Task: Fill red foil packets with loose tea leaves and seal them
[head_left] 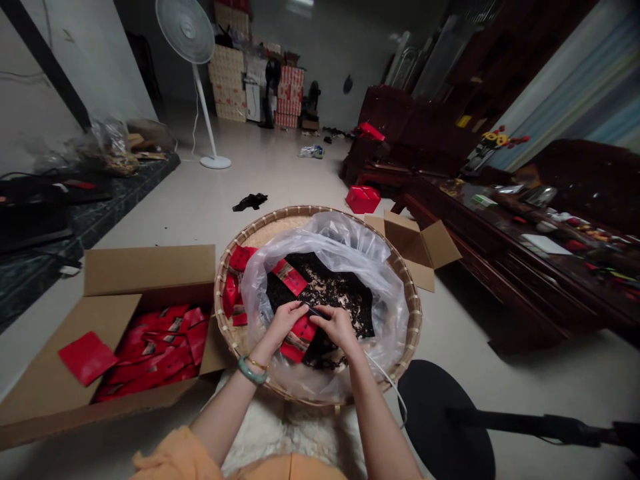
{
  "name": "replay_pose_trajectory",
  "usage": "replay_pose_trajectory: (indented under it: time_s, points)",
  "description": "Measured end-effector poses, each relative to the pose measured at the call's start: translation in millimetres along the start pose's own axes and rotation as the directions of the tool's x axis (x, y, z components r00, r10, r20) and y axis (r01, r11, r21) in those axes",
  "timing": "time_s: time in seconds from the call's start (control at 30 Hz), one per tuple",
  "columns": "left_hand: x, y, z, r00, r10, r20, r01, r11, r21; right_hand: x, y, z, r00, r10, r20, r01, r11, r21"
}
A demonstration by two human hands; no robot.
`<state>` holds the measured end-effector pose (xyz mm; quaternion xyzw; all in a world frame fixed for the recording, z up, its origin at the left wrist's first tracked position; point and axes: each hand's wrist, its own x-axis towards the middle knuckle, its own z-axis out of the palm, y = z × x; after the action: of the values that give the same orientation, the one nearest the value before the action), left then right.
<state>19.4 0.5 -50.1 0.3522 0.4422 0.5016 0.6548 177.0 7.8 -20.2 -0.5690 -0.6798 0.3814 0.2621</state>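
Over the middle of a round woven basket point(224, 337), my left hand point(286, 321) and my right hand point(337, 325) meet fingertip to fingertip. Both are closed in a pinch on a small dark strip point(315, 311). Just beneath the fingers is a red packet point(295, 350) with a printed picture; I cannot tell whether the strip belongs to it. A second red packet point(291, 277) lies on dark, shredded dry pieces point(345, 293). These sit in a clear plastic bag point(395, 300) spread open inside the basket. More red packets point(231, 293) lie against the basket's left side.
An open cardboard box point(150, 267) at left holds many red packets; a red piece point(87, 358) rests on its flap. Another open box point(440, 243) stands behind right. A round black base point(445, 427) with a pole is at lower right, beside a dark wooden table point(480, 267).
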Motion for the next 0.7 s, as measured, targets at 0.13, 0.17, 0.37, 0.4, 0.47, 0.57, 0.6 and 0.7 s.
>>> replay_pose_trajectory:
  time_s: [0.13,0.17,0.37,0.4,0.47,0.57,0.6,0.7]
  points:
    - [-1,0,-1.2,0.999,-0.031,0.026,0.030,0.999,0.036,2,5,-2,1.000,-0.004,-0.007,0.005,0.993,0.117]
    - [-1,0,-2.1,0.999,-0.045,0.027,0.044,0.998,0.048,3,7,-5,1.000,0.015,-0.012,-0.012,0.986,0.164]
    - [0,-1,-4.9,1.000,-0.015,-0.016,0.015,0.998,0.060,4,29,-31,0.962,0.093,-0.257,-0.070,0.993,0.096]
    - [1,0,-4.4,0.999,0.013,-0.040,-0.011,0.998,0.064,3,35,-34,0.950,0.082,-0.300,-0.082,0.997,0.011]
    - [1,0,-3.1,0.994,0.052,-0.091,-0.045,0.996,0.081,0,45,-37,0.939,0.080,-0.333,-0.135,0.980,-0.144]
    - [0,0,-1.7,0.988,0.038,-0.151,-0.027,0.997,0.073,-4,54,-35,0.934,0.060,-0.353,-0.171,0.941,-0.293]
    - [-1,0,-1.5,0.987,0.025,-0.160,-0.016,0.998,0.058,-5,53,-32,0.926,0.030,-0.375,-0.159,0.935,-0.317]
    - [-2,0,-0.9,0.985,0.034,-0.167,-0.027,0.998,0.048,-5,38,-21,0.902,-0.092,-0.421,-0.031,0.961,-0.275]
